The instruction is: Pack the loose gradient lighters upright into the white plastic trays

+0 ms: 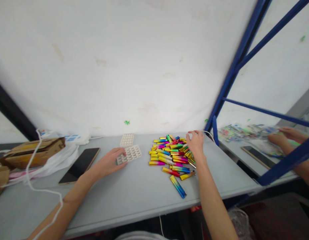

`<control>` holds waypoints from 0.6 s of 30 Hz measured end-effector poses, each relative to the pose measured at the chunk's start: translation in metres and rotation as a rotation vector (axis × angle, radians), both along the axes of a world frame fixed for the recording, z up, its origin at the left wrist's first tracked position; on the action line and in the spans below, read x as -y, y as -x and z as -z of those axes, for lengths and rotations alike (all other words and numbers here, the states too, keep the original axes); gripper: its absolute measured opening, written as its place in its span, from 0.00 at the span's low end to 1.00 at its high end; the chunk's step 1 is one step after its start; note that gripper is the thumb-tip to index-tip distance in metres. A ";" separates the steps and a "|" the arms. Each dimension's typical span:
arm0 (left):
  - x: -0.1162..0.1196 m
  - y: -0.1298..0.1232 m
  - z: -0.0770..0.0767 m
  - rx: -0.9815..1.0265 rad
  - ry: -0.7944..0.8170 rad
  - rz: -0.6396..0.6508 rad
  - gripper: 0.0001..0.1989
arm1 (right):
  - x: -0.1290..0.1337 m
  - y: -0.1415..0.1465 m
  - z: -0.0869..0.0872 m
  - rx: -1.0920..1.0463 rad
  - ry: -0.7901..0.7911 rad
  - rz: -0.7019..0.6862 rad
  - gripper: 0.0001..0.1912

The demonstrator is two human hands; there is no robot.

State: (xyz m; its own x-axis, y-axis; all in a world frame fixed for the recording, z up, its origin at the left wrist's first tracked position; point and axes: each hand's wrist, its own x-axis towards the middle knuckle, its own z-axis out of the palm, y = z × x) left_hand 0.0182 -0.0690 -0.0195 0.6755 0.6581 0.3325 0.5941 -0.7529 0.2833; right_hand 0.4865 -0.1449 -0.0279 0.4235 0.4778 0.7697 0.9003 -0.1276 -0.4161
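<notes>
Left hand (111, 163): yours, pinching the white perforated tray (130, 154), left of the metallic tubes (167, 151). Right hand (196, 142): curled at the pile's far-right edge; grip cannot be told. Hazard: loose blue-and-yellow tube (178, 187) could roll off the worktop (129, 196) if your right forearm (211, 196) brushed it.

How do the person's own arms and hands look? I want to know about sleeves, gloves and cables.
The left hand and right hand are bare, without gloves. No sleeve or watch shows on the left forearm or the right forearm. A white cord crosses in front of the left forearm in the view; I cannot tell if it touches.
</notes>
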 end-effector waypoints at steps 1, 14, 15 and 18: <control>0.000 -0.001 0.000 -0.002 0.008 0.007 0.17 | 0.000 0.000 0.001 0.002 -0.004 -0.004 0.19; 0.004 0.007 -0.002 -0.015 0.092 -0.030 0.42 | 0.007 0.021 -0.023 -0.025 -0.031 -0.295 0.27; 0.002 0.009 -0.001 -0.020 0.087 -0.042 0.41 | 0.006 0.024 -0.022 -0.011 0.005 -0.315 0.27; -0.002 0.013 0.002 -0.031 0.062 -0.068 0.38 | 0.006 0.030 -0.020 0.054 0.194 -0.402 0.23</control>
State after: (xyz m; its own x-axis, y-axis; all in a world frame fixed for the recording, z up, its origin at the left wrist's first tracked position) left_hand 0.0054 -0.0666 -0.0220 0.6379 0.7215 0.2691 0.6524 -0.6920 0.3090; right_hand 0.4568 -0.1506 -0.0080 0.1362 0.7336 0.6657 0.9143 0.1657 -0.3696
